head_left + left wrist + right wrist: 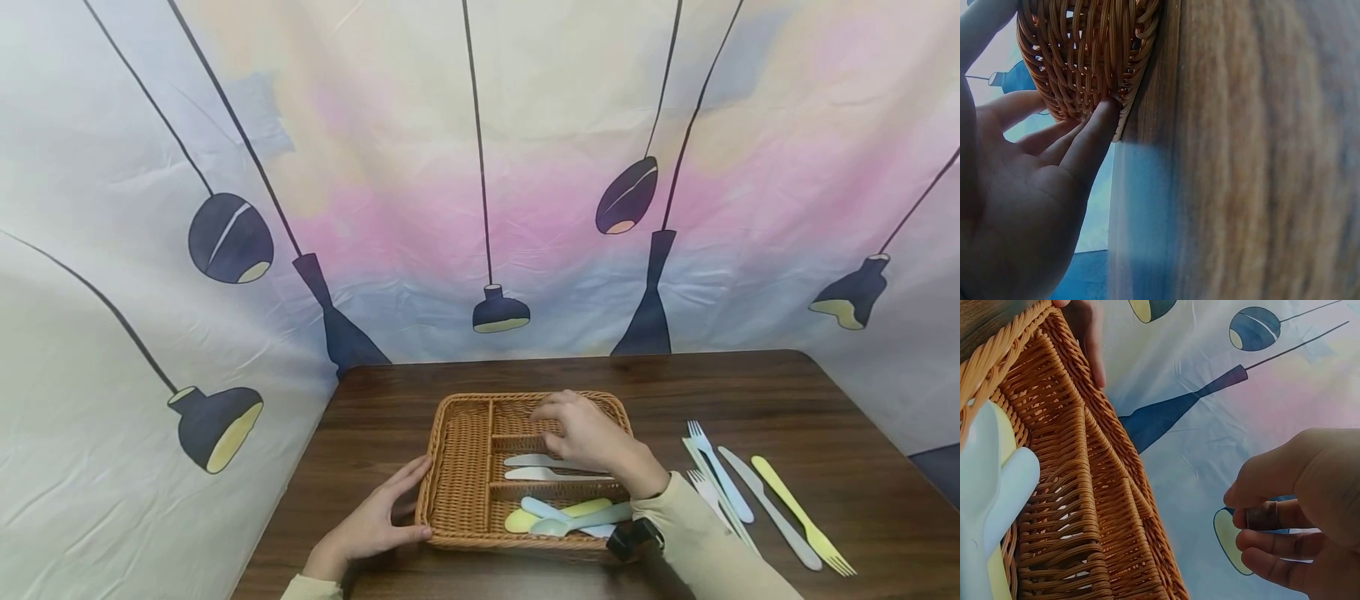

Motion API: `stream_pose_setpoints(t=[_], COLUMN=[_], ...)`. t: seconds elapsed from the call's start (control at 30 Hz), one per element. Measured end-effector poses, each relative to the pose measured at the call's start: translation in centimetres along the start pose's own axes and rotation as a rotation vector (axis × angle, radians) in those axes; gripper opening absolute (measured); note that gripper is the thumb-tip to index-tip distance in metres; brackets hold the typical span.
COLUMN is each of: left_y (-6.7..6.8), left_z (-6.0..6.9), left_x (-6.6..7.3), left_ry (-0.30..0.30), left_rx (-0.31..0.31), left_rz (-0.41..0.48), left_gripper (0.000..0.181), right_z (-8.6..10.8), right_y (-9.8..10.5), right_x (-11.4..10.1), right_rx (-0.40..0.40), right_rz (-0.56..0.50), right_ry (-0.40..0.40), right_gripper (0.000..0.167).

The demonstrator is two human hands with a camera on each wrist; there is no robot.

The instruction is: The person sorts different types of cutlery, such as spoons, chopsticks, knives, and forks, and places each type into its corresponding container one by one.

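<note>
A brown wicker basket (459, 467) with several compartments stands on the table. My left hand (373, 518) touches its left side, fingers spread and fairly straight; in the left wrist view the fingertips lie against the weave. Over the back right compartment hovers my right hand (588, 429), fingers loosely bent. The right wrist view shows nothing held in its fingers. Two pale knives (551, 474) lie in the middle right compartment, partly hidden by the right hand and forearm. In the front right compartment, a yellow spoon (517, 522), a mint spoon (551, 527) and a light blue handle (536, 506) overlap.
Right of the basket on the dark wooden table (390, 425) lie a blue fork (722, 471), a white fork (707, 493), a light green utensil (693, 454), a pale grey knife (772, 510) and a yellow fork (795, 504). A lamp-patterned cloth (420, 250) hangs behind.
</note>
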State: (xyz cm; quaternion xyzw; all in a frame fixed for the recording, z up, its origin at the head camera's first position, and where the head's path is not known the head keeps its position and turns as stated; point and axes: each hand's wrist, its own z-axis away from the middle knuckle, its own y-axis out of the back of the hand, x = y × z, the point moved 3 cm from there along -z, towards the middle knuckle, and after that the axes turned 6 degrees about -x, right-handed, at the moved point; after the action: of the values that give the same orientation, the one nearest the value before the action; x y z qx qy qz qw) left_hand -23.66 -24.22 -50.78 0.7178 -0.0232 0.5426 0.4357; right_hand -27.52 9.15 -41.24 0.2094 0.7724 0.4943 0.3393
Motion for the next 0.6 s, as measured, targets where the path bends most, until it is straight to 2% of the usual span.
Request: stream_pose_setpoints(t=[0.33,0.6], left_y=[0.1,0.1], left_z=[-0.1,0.0], left_x=[0.2,0.2], left_ry=[0.008,0.012], left_rx=[0.003,-0.002], left_rz=[-0.004,0.004], left_gripper=[0.092,0.092], right_z=[0.2,1.0], right_y=[0.2,1.2], right_x=[0.2,1.1], right_rx=[0.010,0.073], right_rz=[0.006,0.000], right_ry=[-0.027,-0.035], right_gripper=[0.026,0.029])
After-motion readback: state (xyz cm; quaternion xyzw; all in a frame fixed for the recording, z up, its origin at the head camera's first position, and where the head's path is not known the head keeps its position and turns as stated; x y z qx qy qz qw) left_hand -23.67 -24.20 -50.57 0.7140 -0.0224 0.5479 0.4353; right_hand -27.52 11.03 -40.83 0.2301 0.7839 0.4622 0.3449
